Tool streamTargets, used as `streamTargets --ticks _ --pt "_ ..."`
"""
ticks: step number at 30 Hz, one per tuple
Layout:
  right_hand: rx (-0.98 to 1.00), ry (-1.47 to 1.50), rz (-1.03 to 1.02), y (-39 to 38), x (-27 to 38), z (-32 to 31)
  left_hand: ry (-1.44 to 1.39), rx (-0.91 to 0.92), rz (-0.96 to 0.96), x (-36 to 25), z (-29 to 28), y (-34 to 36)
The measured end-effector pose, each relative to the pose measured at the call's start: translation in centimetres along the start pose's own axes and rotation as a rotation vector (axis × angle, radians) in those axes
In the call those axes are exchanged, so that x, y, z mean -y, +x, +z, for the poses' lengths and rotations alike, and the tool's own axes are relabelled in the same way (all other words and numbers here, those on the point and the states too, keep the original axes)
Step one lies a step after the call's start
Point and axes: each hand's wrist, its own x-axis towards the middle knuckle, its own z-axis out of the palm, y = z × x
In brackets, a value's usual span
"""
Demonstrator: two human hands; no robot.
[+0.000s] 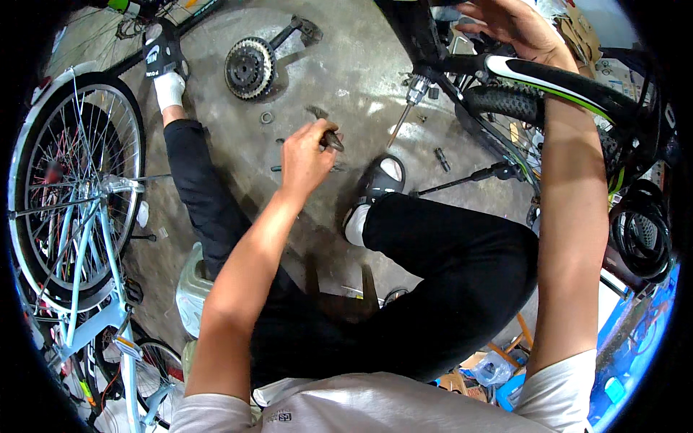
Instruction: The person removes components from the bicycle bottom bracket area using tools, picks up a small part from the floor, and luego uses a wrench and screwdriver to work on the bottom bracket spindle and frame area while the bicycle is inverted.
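Note:
My left hand [307, 155] is closed around a dark hand tool [332, 140] above the concrete floor; its exact kind is unclear. At the upper right, my right hand [516, 29] has its fingers apart beside a black bike frame [426, 43]. The forearm passes behind a black mudguard [577, 83] with a white and green stripe. Below the frame, a silver bottom bracket part [417, 90] has a thin metal rod [398, 128] pointing toward my sandal. A crankset [250, 68] with chainrings and one arm lies on the floor, apart from both hands.
A light-blue bicycle with a large wheel [76, 191] stands at the left. On the floor lie a metal ring [267, 117] and a small black part [442, 159]. The black bike's kickstand [462, 179] reaches the floor near my sandal [381, 177]. Coiled black tubes [641, 231] hang right.

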Motion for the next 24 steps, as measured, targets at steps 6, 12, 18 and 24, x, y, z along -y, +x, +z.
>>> streamTargets --ticks 6,12,18,24 --pt "0.09 0.027 -0.037 0.2 -0.1 -0.8 0.056 0.319 0.026 6.4 2.8 -3.3" --pt "0.018 -0.024 -0.024 0.3 0.0 0.4 0.517 0.615 -0.122 6.4 4.3 -5.2" --pt "-0.011 0.001 -0.033 -0.6 0.3 -0.6 -0.52 0.173 -0.328 -6.1 7.4 2.9" --pt "-0.098 0.031 0.063 0.8 0.1 0.1 0.0 0.023 -0.105 -9.7 6.8 3.3"
